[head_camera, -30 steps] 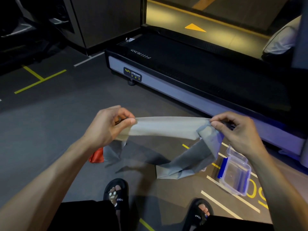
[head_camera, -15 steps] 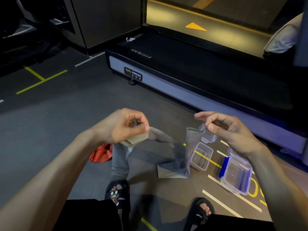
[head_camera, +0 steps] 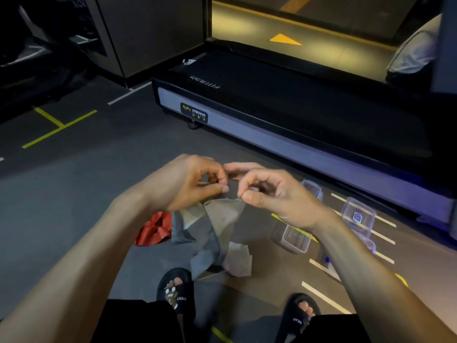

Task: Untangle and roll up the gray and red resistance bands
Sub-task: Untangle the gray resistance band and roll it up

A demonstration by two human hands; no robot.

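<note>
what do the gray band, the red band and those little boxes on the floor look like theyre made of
Gray band: thin matte sheet, probably latex or rubber; it hangs in limp folds from both hands.
Red band: seemingly the same thin sheet, slightly shinier, crumpled on the floor.
Boxes: clear hard plastic; the floor lines show through the walls.

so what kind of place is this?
Most likely a gym. A treadmill with a "Body Strong Fitness" label stands ahead, the dark floor has painted yellow and white lines, and both hands pinch a gray resistance band.
</note>
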